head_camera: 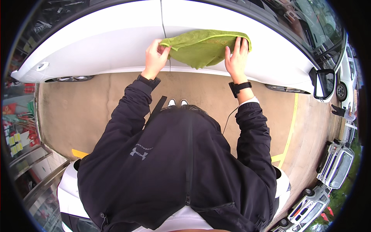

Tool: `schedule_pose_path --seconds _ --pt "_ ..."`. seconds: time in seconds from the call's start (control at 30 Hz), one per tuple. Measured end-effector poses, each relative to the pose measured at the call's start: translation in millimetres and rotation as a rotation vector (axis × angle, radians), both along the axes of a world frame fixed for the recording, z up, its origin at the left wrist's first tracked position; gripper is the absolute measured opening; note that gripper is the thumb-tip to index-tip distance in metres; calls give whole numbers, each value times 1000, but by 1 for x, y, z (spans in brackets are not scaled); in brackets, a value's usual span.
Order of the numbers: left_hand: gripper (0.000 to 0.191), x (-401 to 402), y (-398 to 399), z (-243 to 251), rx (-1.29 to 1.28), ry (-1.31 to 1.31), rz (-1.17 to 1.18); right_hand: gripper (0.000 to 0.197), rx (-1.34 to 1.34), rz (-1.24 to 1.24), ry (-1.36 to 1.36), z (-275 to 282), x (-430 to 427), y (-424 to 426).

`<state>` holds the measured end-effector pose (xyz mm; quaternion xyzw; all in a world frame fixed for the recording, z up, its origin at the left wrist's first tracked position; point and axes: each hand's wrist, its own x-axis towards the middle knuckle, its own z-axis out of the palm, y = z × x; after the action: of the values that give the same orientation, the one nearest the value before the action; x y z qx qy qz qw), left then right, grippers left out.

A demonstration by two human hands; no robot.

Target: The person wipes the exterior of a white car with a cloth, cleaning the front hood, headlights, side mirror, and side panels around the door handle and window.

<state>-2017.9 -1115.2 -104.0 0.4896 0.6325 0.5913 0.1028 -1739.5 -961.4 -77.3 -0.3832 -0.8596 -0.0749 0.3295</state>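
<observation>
A green microfiber cloth (200,50) hangs stretched between my two hands, in front of the doors of a white car (121,43). My left hand (156,56) pinches the cloth's left corner between thumb and fingers, close to the seam between the doors. At the cloth's right end is my right hand (238,58), its fingers over the cloth's edge and its thumb raised against the cloth. The cloth's upper edge is folded over, and its lower part sags. Whether the cloth touches the door panel I cannot tell.
The car's side mirror (324,84) juts out at the right, its door handle (43,66) is at the left. Another white car (71,188) stands close behind me. Yellow lines (291,127) mark the concrete floor. Further right are parked vehicles and a person (349,114).
</observation>
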Motion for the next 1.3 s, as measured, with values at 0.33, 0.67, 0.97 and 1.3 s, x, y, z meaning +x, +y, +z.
schedule_pose_path --seconds 0.33,0.67,0.97,1.3 --pt "36 -7 41 50 224 -477 36 88 52 50 -6 45 -51 21" --pt "97 4 51 49 -118 576 224 107 -86 100 -108 46 -104 0" --pt "99 -95 21 43 -119 639 401 96 -41 334 -84 53 -203 -28" --pt "96 -244 -63 20 -200 552 481 102 106 316 -293 33 -373 -97"
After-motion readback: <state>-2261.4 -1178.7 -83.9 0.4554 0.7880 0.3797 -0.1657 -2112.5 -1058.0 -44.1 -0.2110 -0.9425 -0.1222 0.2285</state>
